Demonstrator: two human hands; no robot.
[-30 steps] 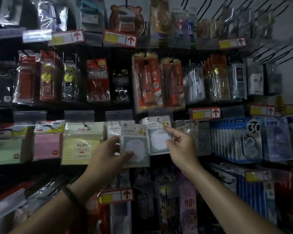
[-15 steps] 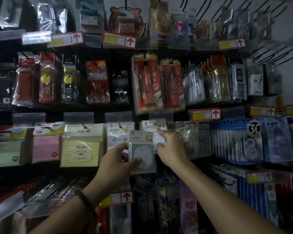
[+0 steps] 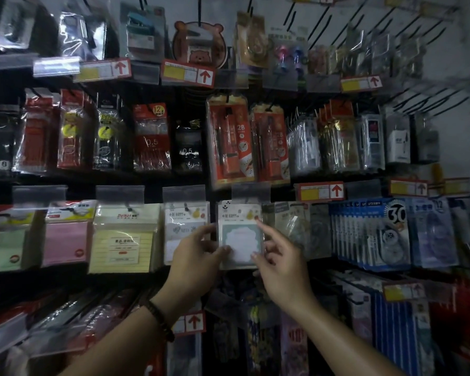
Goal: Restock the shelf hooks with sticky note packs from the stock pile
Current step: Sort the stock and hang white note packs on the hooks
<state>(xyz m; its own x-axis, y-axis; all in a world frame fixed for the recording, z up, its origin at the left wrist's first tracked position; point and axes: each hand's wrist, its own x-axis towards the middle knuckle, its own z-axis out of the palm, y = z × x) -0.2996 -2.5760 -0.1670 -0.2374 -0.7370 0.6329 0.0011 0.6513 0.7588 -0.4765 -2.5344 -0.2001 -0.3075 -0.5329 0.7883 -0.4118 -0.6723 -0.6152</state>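
Left grip [image 3: 198, 253]: pinches the sticky note pack [image 3: 240, 240] at its lower left edge, thumb on the front. The forearm rises from the bottom left, with a dark bead bracelet [image 3: 160, 320] at the wrist.

Right grip [image 3: 280, 264]: loose and holding nothing. The index fingertip [image 3: 257, 219] presses the pack's upper right corner and the thumb touches its lower right edge.

Sticky note pack: header reads "BE HAPPY", with a pale cloud-shaped pad inside a clear sleeve. I see it upright against the shelf, mid-row, under a clear tag holder [image 3: 251, 189]. I cannot tell whether it is on its hook.

Just left of it is a second "BE HAPPY" pack [image 3: 186, 221]. Then comes a yellow lined pad [image 3: 124, 242] marked "ZUIXUA", then a pink pad [image 3: 65, 240], then a green pad [image 3: 3, 246] toward the shelf's left edge.

To the right are blue correction tape cards [image 3: 391, 234] marked "30".

In the row above are orange pencil packs [image 3: 231, 142] marked "2B" and refill packs [image 3: 152, 142] marked "0.5".

A price tag [image 3: 320, 191] carries a red arrow.
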